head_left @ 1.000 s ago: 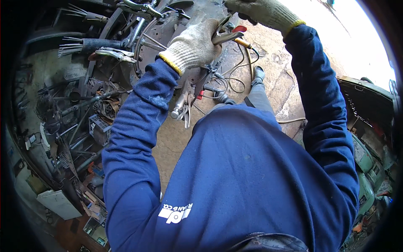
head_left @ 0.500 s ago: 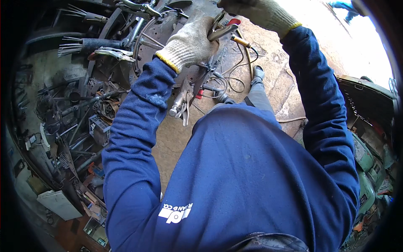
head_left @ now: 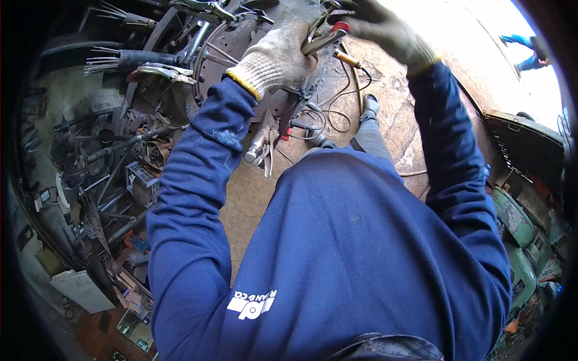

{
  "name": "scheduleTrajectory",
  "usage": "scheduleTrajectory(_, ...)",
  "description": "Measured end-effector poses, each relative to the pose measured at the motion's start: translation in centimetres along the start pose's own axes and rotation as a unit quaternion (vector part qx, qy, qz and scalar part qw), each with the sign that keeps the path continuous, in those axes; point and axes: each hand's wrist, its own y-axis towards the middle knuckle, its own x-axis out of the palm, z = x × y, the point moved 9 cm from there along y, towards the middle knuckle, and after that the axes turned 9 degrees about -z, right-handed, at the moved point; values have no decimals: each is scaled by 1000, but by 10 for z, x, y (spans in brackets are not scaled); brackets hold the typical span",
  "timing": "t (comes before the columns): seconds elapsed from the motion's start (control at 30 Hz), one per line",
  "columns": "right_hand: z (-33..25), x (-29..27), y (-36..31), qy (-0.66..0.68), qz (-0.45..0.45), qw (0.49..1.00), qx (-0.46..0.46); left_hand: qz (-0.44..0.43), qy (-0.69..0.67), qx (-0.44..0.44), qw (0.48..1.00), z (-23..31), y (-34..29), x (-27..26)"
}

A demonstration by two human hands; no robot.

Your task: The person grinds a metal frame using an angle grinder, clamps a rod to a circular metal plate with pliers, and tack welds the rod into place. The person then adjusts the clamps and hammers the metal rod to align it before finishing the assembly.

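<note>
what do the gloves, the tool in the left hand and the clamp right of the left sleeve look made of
Gloves: probably knitted cotton or a blend, matte off-white, judging by their visible ribbing.
Tool: likely bare steel, from its smooth grey sheen.
Clamp: seemingly steel, silvery with bright glints; whether plated, I can't tell.

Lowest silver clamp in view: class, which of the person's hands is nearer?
Left. The left hand is above the clamp and slightly to its right; the right hand is farther off, up and to the right.
</note>
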Motion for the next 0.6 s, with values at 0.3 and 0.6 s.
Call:
scheduleTrajectory(0.3,1,49,-1,96,262,952,-130,12,6,18,1000,-10,9,10)
scheduleTrajectory(0.6,34,25,19,201,300,912,-196,-79,-8,-3,997,14,-23,-21)
